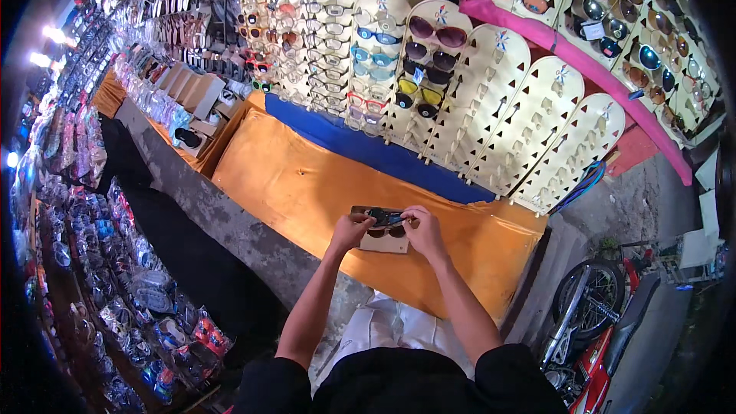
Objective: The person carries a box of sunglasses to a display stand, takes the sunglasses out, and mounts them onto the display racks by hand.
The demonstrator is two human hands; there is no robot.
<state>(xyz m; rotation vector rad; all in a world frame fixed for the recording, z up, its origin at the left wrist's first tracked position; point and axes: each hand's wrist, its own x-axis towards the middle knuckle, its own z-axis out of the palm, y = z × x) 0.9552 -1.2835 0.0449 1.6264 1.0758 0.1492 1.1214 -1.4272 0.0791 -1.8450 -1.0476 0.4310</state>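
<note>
Both my hands meet over a small open box or case [384,243] above the orange cloth-covered counter [276,155]. A pair of dark sunglasses [386,217] is pinched between them, my left hand [352,231] at one end and my right hand [424,232] at the other. Just below, a second pair with brownish lenses [386,232] lies in or on the pale box. My fingers partly cover both pairs, so their exact shape cannot be told.
Behind the counter stand cream display boards [497,63], several bearing eyewear. A pink cloth roll [581,57] crosses the upper right. Cardboard boxes [192,89] sit at the counter's far left end. Wrapped footwear [152,293] fills the left, and a red motorcycle [598,351] stands at right.
</note>
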